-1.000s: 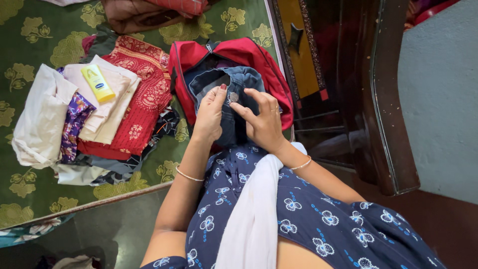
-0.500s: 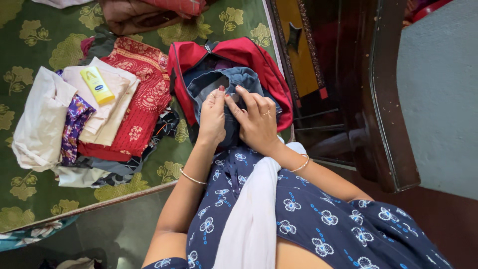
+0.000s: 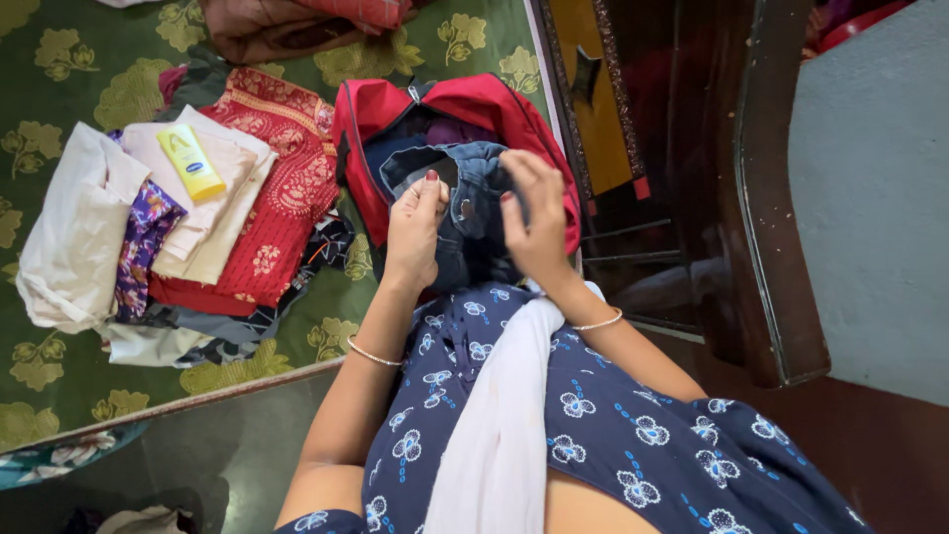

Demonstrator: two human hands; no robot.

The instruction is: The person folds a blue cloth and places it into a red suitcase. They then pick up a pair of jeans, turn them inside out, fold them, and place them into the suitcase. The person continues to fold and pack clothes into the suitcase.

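A red bag (image 3: 474,104) lies unzipped on the bed's green bedspread (image 3: 69,59) with its yellow leaf pattern, its mouth gaping toward the person. Inside it sits folded denim clothing (image 3: 473,183), dark blue with a metal button showing, and behind that a strip of purple cloth (image 3: 457,129) deeper in the bag. Both hands are at the denim. The left hand (image 3: 413,232) lies flat against the near left side of the denim, fingers straight and together, its grip released, pressing rather than holding. The right hand (image 3: 534,222) is at the right side of the denim with its fingers curled over the fabric; its grip seems to be pinching a fold, though the palm hides the thumb.

To the left of the left hand, well apart from the bag, lies a spread of folded clothes: a red patterned cloth (image 3: 282,188) nearest the bag, a cream folded cloth (image 3: 213,227) overlapping it, a purple printed piece (image 3: 138,247) and a white garment (image 3: 64,242) at the far left. On top of the cream cloth rests a yellow tube (image 3: 191,163), flat and oblong, with a dark blue oval mark near its lower end. Beyond the bag, at the far edge of the bedspread, is a heap of brown and red cloth (image 3: 297,25). To the right of the right hand stands dark wooden furniture (image 3: 722,198).
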